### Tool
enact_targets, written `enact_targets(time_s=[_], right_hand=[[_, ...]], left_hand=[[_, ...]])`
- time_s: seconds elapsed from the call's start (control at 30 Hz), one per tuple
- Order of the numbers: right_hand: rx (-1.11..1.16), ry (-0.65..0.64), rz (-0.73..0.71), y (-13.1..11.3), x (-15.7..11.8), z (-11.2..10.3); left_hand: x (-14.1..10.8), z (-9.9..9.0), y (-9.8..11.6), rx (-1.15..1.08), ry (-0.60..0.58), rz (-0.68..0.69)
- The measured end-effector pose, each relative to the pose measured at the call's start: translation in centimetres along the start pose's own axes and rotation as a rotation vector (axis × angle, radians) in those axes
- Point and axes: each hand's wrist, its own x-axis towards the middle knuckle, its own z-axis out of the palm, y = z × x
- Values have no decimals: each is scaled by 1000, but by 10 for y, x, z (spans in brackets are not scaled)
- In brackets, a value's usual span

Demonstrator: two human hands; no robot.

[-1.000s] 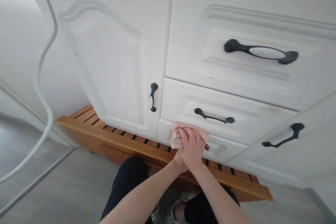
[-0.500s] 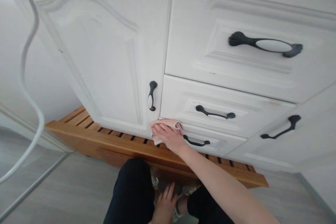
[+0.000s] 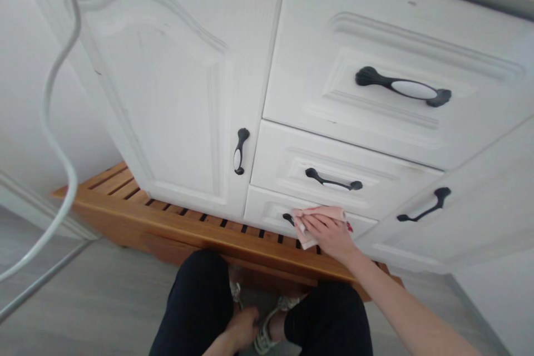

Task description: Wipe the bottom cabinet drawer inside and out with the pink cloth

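My right hand [image 3: 331, 238] presses a folded pink cloth [image 3: 306, 236] flat against the front of the bottom drawer [image 3: 267, 208] of a white cabinet. The cloth covers most of that drawer's dark handle [image 3: 287, 218], leaving only its left end showing. My fingers lie bent over the cloth, and a bit of red shows at its right edge. Low between my knees hangs my left hand [image 3: 243, 327], away from the cabinet. Its fingers are blurred and partly turned from view, so their closure is unclear.
A slatted wooden bench [image 3: 187, 228] runs under the cabinet, close in front of my knees. More dark handles stick out from the left door [image 3: 167, 94], the upper drawers [image 3: 300, 67] and the right door. A white cable [image 3: 52, 122] hangs at the left.
My right hand has slid the cloth rightward along the bottom drawer, from its left edge onto its handle. The left hand has moved slightly left and down, and its fingers no longer show spread.
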Motion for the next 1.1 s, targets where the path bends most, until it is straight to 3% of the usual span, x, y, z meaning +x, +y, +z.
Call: enact_targets(time_s=[0.2,0.33,0.47,0.6,0.67,0.73,0.8,0.87,0.97,1.1], right_hand=[[-56,-100,258,22,-90,-7],[-24,-116,346,15,-110,-14],[118,14,372,-24,-70,-26],[245,229,215,-68,16,-34],[233,359,214,-80,63,-29],[217,373,244,-87,105,-15],[312,273,253,-92,135,6],[625,79,242,-99,150,28],[1106,-195,243,-112,152,51],[1347,-362,464,-119,141,60]], left_hand=[[2,3,-2,11,-20,-1],[3,-1,1,-2,-10,4],[5,-2,5,-29,-8,-19],[4,1,7,-50,-15,-49],[3,1,6,-57,-9,-63],[2,1,6,-67,4,-70],[2,-1,5,-82,19,-76],[1,-4,5,-103,30,-85],[3,-7,4,-131,40,-93],[9,-6,2,-152,31,-86]])
